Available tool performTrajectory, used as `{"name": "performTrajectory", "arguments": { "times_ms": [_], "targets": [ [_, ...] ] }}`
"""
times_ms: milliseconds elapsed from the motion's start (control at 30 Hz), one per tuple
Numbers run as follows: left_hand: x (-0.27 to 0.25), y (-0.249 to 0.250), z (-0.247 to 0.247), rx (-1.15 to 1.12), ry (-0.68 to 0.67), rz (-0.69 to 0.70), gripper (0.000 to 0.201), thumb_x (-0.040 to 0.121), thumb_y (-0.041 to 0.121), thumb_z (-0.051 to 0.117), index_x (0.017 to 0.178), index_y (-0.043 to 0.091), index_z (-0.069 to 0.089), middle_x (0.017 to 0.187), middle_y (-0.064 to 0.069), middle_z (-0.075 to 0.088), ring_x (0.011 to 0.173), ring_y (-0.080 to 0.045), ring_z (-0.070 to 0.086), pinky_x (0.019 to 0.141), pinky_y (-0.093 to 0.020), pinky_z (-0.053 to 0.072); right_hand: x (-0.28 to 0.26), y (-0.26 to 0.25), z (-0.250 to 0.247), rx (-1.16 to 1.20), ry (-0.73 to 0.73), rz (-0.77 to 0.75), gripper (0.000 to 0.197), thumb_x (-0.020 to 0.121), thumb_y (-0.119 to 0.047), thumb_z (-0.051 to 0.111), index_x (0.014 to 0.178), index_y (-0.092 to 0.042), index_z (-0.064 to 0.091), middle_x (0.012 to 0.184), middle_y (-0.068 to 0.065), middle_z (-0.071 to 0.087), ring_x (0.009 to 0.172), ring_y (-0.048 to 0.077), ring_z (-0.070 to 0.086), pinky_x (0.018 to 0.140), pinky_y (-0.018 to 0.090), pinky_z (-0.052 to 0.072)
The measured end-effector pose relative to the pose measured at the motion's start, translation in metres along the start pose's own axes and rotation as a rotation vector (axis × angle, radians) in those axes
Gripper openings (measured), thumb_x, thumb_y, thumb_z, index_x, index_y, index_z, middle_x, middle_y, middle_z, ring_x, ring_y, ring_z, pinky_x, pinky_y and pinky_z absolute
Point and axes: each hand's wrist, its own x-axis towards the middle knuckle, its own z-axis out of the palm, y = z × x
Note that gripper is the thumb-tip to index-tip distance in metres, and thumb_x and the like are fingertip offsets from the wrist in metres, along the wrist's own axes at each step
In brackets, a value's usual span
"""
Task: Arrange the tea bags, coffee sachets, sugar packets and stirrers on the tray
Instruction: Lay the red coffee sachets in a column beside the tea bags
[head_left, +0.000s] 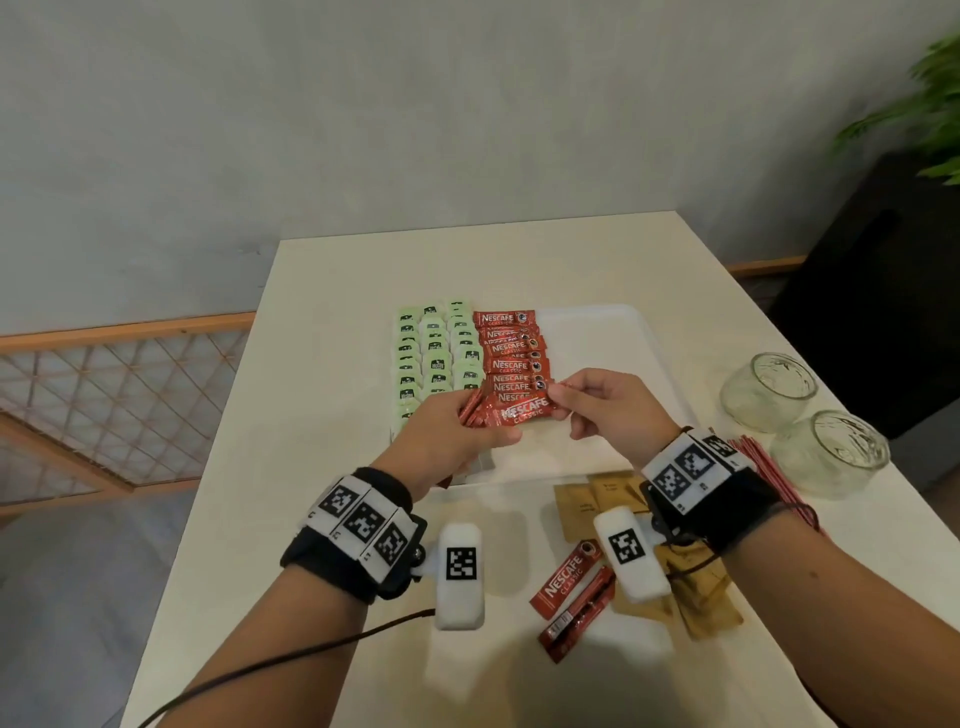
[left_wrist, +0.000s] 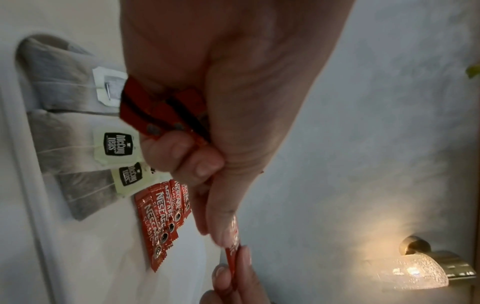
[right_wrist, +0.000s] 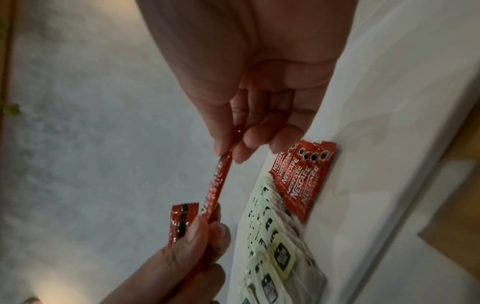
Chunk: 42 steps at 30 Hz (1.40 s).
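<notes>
A white tray (head_left: 597, 332) holds rows of green-tagged tea bags (head_left: 436, 358) on its left and a column of red coffee sachets (head_left: 511, 353) beside them. Above the tray's near edge my left hand (head_left: 483, 415) grips a small bundle of coffee sachets (left_wrist: 155, 111). My right hand (head_left: 558, 397) pinches the right end of one sachet (head_left: 522, 410), whose other end lies at the left thumb (right_wrist: 194, 232). Two more sachets (head_left: 571, 592) lie on the table near me. Brown sugar packets (head_left: 597, 499) and red stirrers (head_left: 774, 478) lie under and beside my right wrist.
Two glass jars (head_left: 769, 389) (head_left: 831, 452) stand at the table's right edge. The tray's right half shows bare white. A wooden lattice rail (head_left: 119, 395) runs to the left of the table, a plant (head_left: 924, 104) at the far right.
</notes>
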Motion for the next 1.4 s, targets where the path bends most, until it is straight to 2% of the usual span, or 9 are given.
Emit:
{"name": "performTrajectory", "arguments": {
  "times_ms": [167, 300, 467, 667, 833, 967, 1100, 1233, 1400],
  "targets": [
    [-0.007, 0.002, 0.002, -0.066, 0.049, 0.012, 0.010, 0.095, 0.024, 0.063, 0.093, 0.016, 0.068, 0.087, -0.003, 0.076, 0.040, -0.005, 0.039, 0.040, -0.018, 0.034, -0.010, -0.006, -0.001, -0.018, -0.096, 0.046, 0.019, 0.080, -0.018, 0.076, 0.091, -0.003, 0.072, 0.078, 0.007, 0.070, 0.057, 0.013, 0.055, 0.062, 0.026, 0.051],
    [-0.009, 0.003, 0.011, -0.002, 0.053, 0.053, 0.012, 0.096, 0.024, 0.063, 0.089, 0.015, 0.069, 0.084, -0.003, 0.075, 0.038, -0.003, 0.040, 0.039, -0.018, 0.034, -0.010, -0.012, 0.007, -0.114, -0.180, 0.045, 0.022, 0.076, -0.021, 0.080, 0.089, -0.005, 0.074, 0.074, 0.005, 0.071, 0.055, 0.011, 0.057, 0.060, 0.023, 0.053],
    [-0.006, 0.000, 0.009, -0.036, 0.120, 0.039, 0.011, 0.097, 0.022, 0.061, 0.087, 0.018, 0.065, 0.086, -0.005, 0.074, 0.036, 0.000, 0.041, 0.039, -0.014, 0.033, -0.004, -0.014, -0.005, -0.089, -0.095, 0.077, 0.021, 0.073, -0.021, 0.082, 0.081, -0.005, 0.070, 0.072, 0.010, 0.072, 0.049, 0.012, 0.055, 0.052, 0.022, 0.049],
    [-0.004, -0.004, -0.001, -0.047, 0.094, -0.030, 0.012, 0.100, 0.024, 0.055, 0.102, 0.013, 0.061, 0.085, -0.001, 0.070, 0.046, -0.004, 0.040, 0.044, -0.018, 0.035, 0.003, -0.001, -0.017, -0.029, -0.138, 0.168, 0.014, 0.089, -0.009, 0.065, 0.101, -0.001, 0.068, 0.089, 0.017, 0.073, 0.065, 0.017, 0.068, 0.064, 0.026, 0.059],
    [0.003, -0.002, -0.011, -0.203, 0.116, -0.127, 0.014, 0.103, 0.015, 0.041, 0.106, 0.010, 0.054, 0.088, -0.007, 0.070, 0.053, -0.011, 0.046, 0.047, -0.025, 0.039, 0.017, 0.027, -0.026, -0.338, -0.052, 0.267, 0.011, 0.090, -0.014, 0.065, 0.094, -0.006, 0.071, 0.076, 0.010, 0.071, 0.067, 0.018, 0.066, 0.073, 0.033, 0.060],
    [0.004, 0.000, -0.011, -0.268, 0.099, -0.125, 0.021, 0.104, 0.014, 0.040, 0.113, 0.007, 0.057, 0.099, -0.013, 0.072, 0.070, -0.018, 0.067, 0.060, -0.032, 0.058, 0.026, 0.039, -0.018, -0.449, 0.046, 0.289, 0.007, 0.088, -0.018, 0.069, 0.084, -0.013, 0.071, 0.067, 0.005, 0.065, 0.058, 0.016, 0.059, 0.058, 0.027, 0.054],
    [0.004, -0.009, -0.015, -0.263, 0.103, -0.114, 0.022, 0.105, 0.023, 0.043, 0.115, 0.016, 0.061, 0.096, -0.011, 0.073, 0.071, -0.019, 0.069, 0.074, -0.043, 0.059, 0.036, 0.041, -0.009, -0.460, 0.131, 0.287, 0.011, 0.083, -0.016, 0.074, 0.082, -0.015, 0.063, 0.077, 0.005, 0.064, 0.059, 0.018, 0.057, 0.058, 0.030, 0.055],
    [0.003, -0.016, -0.020, -0.223, 0.115, -0.126, 0.019, 0.105, 0.025, 0.045, 0.113, 0.020, 0.061, 0.091, -0.013, 0.075, 0.057, -0.017, 0.066, 0.057, -0.032, 0.055, 0.047, 0.041, -0.005, -0.536, 0.177, 0.293, 0.024, 0.082, -0.023, 0.075, 0.087, -0.017, 0.052, 0.083, 0.007, 0.062, 0.061, 0.019, 0.056, 0.057, 0.031, 0.054],
    [0.008, -0.017, -0.021, -0.160, 0.132, -0.117, 0.020, 0.103, 0.025, 0.050, 0.108, 0.008, 0.059, 0.088, -0.011, 0.076, 0.047, -0.010, 0.059, 0.043, -0.023, 0.048, 0.056, 0.041, 0.002, -0.583, 0.185, 0.285, 0.028, 0.081, -0.029, 0.076, 0.090, -0.019, 0.051, 0.093, 0.006, 0.061, 0.063, 0.019, 0.057, 0.056, 0.030, 0.051]
  ]
}}
